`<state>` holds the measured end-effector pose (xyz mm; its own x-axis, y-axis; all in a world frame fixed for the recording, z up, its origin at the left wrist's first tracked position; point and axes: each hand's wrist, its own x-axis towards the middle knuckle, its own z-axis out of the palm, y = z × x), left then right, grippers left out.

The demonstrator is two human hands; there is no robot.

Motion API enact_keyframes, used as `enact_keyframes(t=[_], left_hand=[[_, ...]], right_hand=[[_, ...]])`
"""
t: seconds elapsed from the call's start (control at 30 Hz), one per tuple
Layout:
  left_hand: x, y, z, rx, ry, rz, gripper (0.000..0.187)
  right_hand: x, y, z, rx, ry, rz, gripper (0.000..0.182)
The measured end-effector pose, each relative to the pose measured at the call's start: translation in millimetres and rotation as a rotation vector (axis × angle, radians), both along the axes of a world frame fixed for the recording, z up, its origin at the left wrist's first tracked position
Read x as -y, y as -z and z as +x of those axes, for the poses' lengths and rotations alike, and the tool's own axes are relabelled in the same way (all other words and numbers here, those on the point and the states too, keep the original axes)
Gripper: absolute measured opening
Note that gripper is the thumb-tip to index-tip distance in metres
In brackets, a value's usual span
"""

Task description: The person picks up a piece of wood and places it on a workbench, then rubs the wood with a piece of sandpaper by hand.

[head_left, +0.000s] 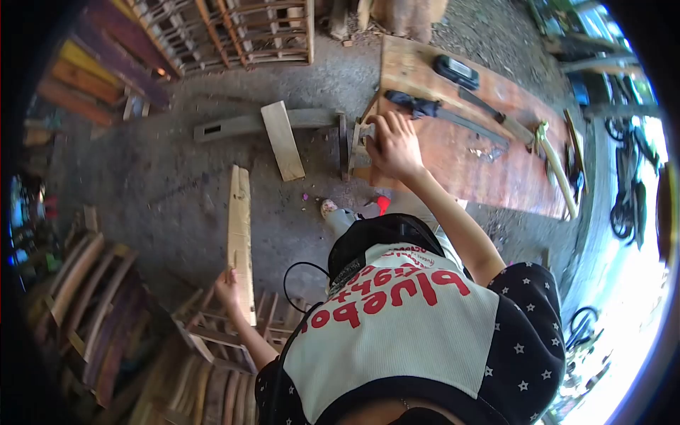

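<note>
My left hand (227,289) is closed around the side of a long, narrow wooden board (241,234), held near its lower end. My right hand (394,145) is at the near left end of the reddish wooden table (453,152), its fingers curled over the edge. What lies under those fingers, if anything, is hidden. Just beyond it on the tabletop is a long blade (471,127) with a dark handle (414,105). Left of the right hand, a short pale board (283,142) rests across a grey wooden beam (237,129).
On the table lie a black case (455,71), a second dark blade (482,103) and a tool with a pale curved handle (558,173). A slatted wooden frame (234,35) stands at the back left. Curved wooden pieces (92,304) are stacked at lower left, beside wooden frames (219,329).
</note>
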<state>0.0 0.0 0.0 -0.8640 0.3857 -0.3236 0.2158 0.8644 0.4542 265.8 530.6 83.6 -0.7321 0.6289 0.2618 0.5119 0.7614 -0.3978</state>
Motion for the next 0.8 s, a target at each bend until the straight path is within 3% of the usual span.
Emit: enact_keyframes(t=[0.07,0.1,0.17,0.23,0.3,0.33,0.4,0.43,0.47,0.6,0.8], left_hand=[[-38.9,-86.3,-56.2,-0.008,0.090,0.122,0.030],[-102.1,-82.2,-7.2,0.035,0.125,0.140,0.032],[-123.6,-129.4,-41.9,-0.062,0.130,0.241,0.045],[-173.3,-183.3,-45.9,-0.191,0.273,0.245,0.051],[-220.8,-212.2,-41.0,-0.112,0.339,0.497,0.050],[-242.4,-225.0,-36.3,-0.118,0.375,0.509,0.050],[-288.8,-247.9,-17.4,-0.258,0.636,0.593,0.047],[-317.7,-260.7,4.5,-0.263,0.766,0.669,0.043],[-343.3,-266.8,23.9,-0.230,0.878,0.718,0.041],[-434.1,-259.9,129.7,0.246,1.162,0.892,0.031],[-519.7,-213.6,249.6,0.209,1.560,0.690,0.041]], right_hand=[[18.9,-2.9,-28.6,-0.158,-0.011,-0.075,0.025],[-13.6,-24.8,34.7,-0.117,0.025,0.023,0.025],[-2.2,-26.5,38.8,-0.412,-0.044,-0.066,0.024],[14.4,-42.0,56.6,-0.418,0.022,-0.149,0.025],[25.7,-58.2,80.3,-0.459,0.077,-0.138,0.027],[30.1,-63.4,93.0,-0.483,0.155,-0.072,0.028],[38.9,-61.6,127.2,-0.549,0.355,-0.003,0.034],[40.2,-62.6,149.2,-0.509,0.495,0.148,0.033],[38.5,-62.5,173.6,-0.502,0.628,0.317,0.030],[55.6,-62.0,260.6,-0.969,1.127,0.322,0.023],[96.6,-65.3,337.8,-0.926,1.382,0.479,0.022]])
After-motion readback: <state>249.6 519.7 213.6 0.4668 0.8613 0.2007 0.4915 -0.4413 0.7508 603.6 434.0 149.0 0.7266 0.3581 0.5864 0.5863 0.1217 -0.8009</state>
